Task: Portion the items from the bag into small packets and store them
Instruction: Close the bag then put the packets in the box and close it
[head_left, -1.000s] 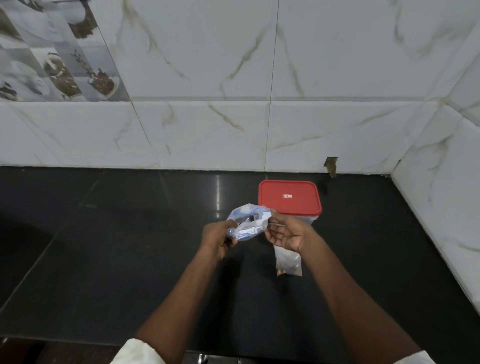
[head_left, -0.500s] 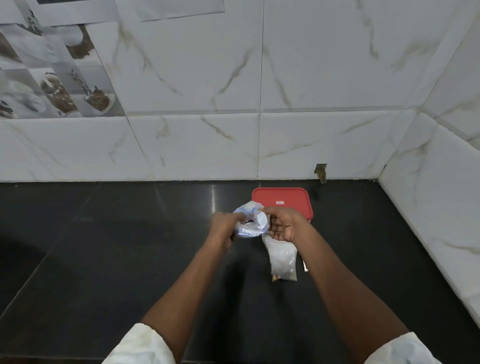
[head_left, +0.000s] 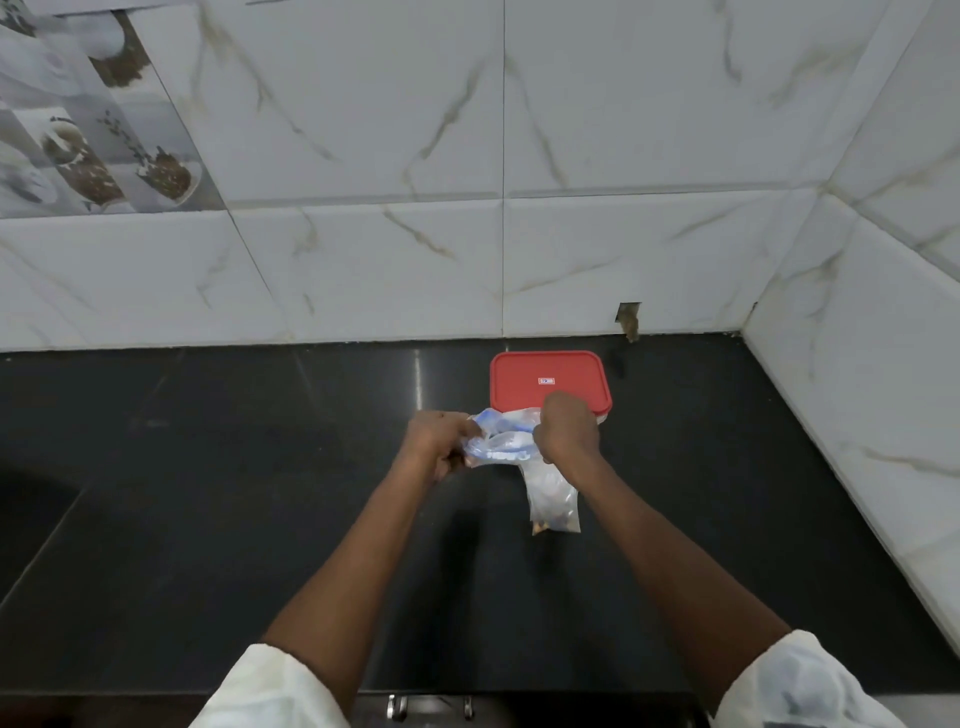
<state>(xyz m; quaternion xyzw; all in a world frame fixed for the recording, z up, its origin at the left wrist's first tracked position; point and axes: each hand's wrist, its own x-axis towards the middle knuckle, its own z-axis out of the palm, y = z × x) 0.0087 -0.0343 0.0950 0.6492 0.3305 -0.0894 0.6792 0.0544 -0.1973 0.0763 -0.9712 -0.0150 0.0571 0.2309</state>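
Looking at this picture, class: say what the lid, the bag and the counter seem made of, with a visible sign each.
Lid: likely plastic, matt red, moulded rim, rounded corners.
Bag: thin clear plastic film, blue print, crumpled.
Counter: seemingly polished black stone; it mirrors a light streak.

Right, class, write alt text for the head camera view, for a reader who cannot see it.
The left hand and right hand grip a crumpled plastic bag between them above a black counter, and a small clear packet with brown bits at its bottom hangs below the right hand. Behind them a red-lidded container sits near the marble-tiled wall.
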